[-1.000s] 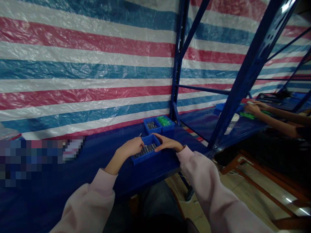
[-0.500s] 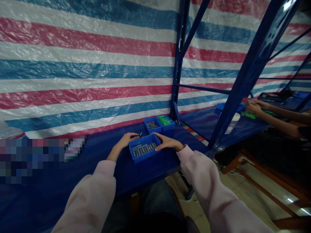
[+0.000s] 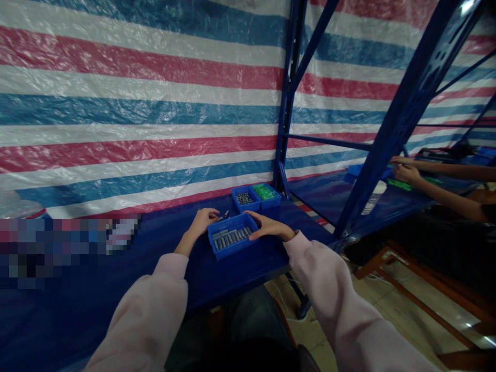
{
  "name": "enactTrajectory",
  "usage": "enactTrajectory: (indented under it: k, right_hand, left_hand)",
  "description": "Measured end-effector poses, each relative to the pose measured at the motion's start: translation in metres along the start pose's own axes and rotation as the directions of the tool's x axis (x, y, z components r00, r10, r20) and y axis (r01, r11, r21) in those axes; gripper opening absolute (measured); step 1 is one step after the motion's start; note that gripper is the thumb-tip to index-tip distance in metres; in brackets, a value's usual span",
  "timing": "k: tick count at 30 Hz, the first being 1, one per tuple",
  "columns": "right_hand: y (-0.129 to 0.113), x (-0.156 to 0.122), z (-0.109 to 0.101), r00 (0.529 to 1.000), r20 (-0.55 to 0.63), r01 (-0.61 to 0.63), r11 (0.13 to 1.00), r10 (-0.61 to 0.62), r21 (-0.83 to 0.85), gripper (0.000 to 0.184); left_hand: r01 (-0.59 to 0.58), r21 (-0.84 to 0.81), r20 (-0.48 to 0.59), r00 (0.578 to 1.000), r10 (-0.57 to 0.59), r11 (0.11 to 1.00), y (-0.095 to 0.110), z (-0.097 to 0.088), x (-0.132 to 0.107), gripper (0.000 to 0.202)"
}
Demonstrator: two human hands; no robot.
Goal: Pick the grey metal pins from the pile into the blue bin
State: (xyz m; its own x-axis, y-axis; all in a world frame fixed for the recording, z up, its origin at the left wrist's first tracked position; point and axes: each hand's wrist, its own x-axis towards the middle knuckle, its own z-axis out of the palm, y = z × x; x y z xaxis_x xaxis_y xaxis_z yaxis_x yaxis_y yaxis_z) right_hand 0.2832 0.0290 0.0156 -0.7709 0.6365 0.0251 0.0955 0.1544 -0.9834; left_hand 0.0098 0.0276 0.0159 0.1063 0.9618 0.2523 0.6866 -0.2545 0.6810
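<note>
A blue tray (image 3: 217, 253) filled with several grey metal cylinders (image 3: 231, 238) lies on the blue bench. My left hand (image 3: 203, 219) rests at the tray's far left corner, fingers curled over a small dark part (image 3: 225, 214) on the bench. Against the tray's right side sits my right hand (image 3: 265, 227), its fingers curved along the rim. Both arms wear pale pink sleeves.
Behind the tray stand two small blue bins, one with dark metal bits (image 3: 244, 198), one with green pieces (image 3: 264, 192). A blue rack post (image 3: 285, 108) rises behind them. Another person's hands (image 3: 405, 170) work at the neighbouring bench on the right. A striped tarp hangs behind.
My left hand has moved off the tray's top to its far left corner, next to the small dark part. The right hand stays against the tray's right side.
</note>
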Motion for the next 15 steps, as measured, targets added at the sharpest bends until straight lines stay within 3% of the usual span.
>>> enactTrajectory:
  k: [5,10,13,15]
  right_hand:
    - [-0.003,-0.001,0.001,1.000,0.009,-0.010,1.000,0.010,0.023,0.109]
    - [-0.004,-0.001,0.001,1.000,0.006,-0.003,1.000,0.003,0.014,0.108]
    - [-0.004,-0.001,0.001,1.000,0.001,0.002,1.000,-0.002,-0.007,0.106]
    - [-0.004,-0.001,0.000,1.000,-0.007,0.009,0.999,-0.009,-0.038,0.107]
  left_hand:
    - [-0.025,-0.024,-0.147,0.989,0.021,0.999,0.008,-0.017,0.002,0.031]
    - [-0.129,-0.041,-0.227,0.967,0.116,0.991,0.040,-0.026,-0.006,0.033]
    - [-0.219,0.017,-0.159,0.963,0.219,0.976,0.067,-0.017,-0.019,0.025]
    - [-0.309,0.177,-0.026,0.948,0.318,0.935,0.081,-0.009,-0.028,0.019]
